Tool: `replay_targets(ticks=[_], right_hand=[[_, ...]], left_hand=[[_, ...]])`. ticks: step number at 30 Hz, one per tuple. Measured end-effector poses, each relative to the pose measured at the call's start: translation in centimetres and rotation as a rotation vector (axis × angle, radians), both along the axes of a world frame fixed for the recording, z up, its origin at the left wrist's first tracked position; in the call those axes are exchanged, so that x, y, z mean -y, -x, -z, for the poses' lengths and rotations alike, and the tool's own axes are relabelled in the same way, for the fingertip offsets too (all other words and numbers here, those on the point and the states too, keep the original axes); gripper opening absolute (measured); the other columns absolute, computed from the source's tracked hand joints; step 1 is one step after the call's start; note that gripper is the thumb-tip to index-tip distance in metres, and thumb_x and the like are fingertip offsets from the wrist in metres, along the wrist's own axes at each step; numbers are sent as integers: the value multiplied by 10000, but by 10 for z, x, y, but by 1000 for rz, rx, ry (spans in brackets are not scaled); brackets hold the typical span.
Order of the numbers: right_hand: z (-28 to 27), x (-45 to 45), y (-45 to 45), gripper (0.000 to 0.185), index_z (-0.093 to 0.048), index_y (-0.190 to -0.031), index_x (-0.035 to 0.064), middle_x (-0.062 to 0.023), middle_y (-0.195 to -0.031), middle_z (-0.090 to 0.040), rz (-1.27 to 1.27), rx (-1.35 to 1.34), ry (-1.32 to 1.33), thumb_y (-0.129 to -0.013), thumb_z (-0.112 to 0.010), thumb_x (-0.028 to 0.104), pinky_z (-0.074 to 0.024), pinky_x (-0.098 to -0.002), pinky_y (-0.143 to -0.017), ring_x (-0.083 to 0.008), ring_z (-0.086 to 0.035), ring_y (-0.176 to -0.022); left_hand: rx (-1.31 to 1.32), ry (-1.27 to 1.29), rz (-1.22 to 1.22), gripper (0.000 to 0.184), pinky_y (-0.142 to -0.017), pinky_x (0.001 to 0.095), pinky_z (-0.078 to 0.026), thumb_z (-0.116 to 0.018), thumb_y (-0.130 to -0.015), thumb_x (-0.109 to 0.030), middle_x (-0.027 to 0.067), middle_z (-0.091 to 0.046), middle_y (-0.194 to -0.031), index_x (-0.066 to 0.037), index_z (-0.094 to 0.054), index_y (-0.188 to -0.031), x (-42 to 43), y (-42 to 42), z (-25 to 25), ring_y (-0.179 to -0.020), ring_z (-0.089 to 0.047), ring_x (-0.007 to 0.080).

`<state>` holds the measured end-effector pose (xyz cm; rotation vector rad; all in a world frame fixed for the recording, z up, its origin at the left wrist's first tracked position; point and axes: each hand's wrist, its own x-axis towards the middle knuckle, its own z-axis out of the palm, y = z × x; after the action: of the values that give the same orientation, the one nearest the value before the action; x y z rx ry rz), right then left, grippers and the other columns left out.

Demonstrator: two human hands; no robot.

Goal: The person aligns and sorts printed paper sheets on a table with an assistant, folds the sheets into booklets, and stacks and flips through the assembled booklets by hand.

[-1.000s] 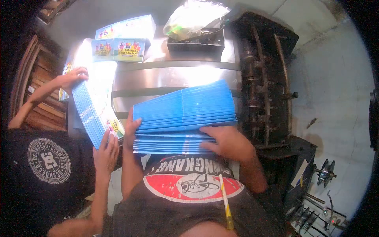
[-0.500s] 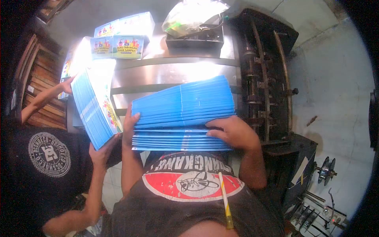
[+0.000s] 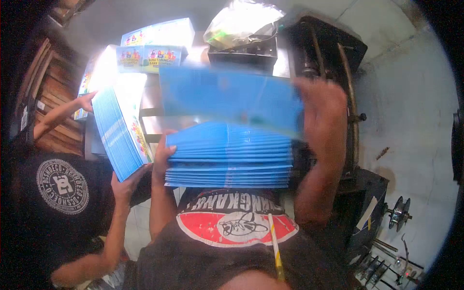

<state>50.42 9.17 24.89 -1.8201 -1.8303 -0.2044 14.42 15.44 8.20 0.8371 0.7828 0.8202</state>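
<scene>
A fanned stack of blue sheets (image 3: pixel 227 154) lies in front of my torso, its front edge near my shirt. My left hand (image 3: pixel 164 153) grips the stack's left end, thumb on top. Above and behind the stack, my right hand (image 3: pixel 321 99) holds the right end of a raised blue sheet (image 3: pixel 227 94); both are blurred by motion, and whether it is one sheet or more cannot be told.
At the left, a co-worker's hands (image 3: pixel 126 181) hold another fanned blue stack (image 3: pixel 115 133). Printed booklets (image 3: pixel 162 55) stand at the back left. A dark box (image 3: pixel 244 58) bears a plastic bag (image 3: pixel 241 24). A dark machine (image 3: pixel 333 63) stands at the right.
My right hand has left the stack's right side and moved up with a blue sheet in it. My left hand stays at the left end. The co-worker's far hand has shifted along their stack.
</scene>
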Motion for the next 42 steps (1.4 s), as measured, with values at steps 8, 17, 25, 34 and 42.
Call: replay_targets(ticks=[8, 17, 25, 34, 42], right_hand=[[109, -146, -45, 289, -670, -1204, 302, -115, -1088, -681, 30, -186, 361, -935, -566, 288, -352, -501, -996, -267, -617, -1110], [33, -27, 32, 207, -659, -1023, 62, -153, -1025, -614, -201, -195, 563, -870, -643, 200, -501, -414, -858, -313, -605, -1008], [58, 30, 36, 109, -661, -848, 67, -101, -842, -631, -203, -214, 492, -853, -630, 171, -500, -439, -780, -291, -631, -863], [60, 28, 37, 105, -688, -866, 84, -80, -855, -651, -274, -114, 493, -800, -678, 166, -510, -414, -785, -279, -633, -877], [26, 17, 34, 113, -714, -863, 91, -89, -867, -676, -275, 33, 419, -791, -687, 175, -472, -400, -822, -274, -627, -900]], left_hand=[[47, 51, 93, 583, -892, 374, -516, -697, -677, -243, 157, -606, -1101, 17, -523, -1169, 12, -5, -23, -1009, -614, 242], [41, 52, 78, 672, -934, 363, -490, -740, -698, -217, 131, -595, -1137, -5, -460, -1271, 7, 0, -5, -1071, -593, 234], [5, 7, 100, 717, -925, 323, -472, -769, -673, -265, 88, -595, -1110, -22, -461, -1273, 5, 5, -3, -1048, -583, 183], [-27, -23, 109, 748, -939, 322, -451, -769, -671, -288, 78, -590, -1124, -27, -460, -1300, -2, 9, 18, -1053, -571, 181], [-11, -107, 101, 697, -954, 344, -441, -751, -722, -371, 93, -592, -1149, -9, -501, -1264, 1, 5, 10, -1061, -568, 188]])
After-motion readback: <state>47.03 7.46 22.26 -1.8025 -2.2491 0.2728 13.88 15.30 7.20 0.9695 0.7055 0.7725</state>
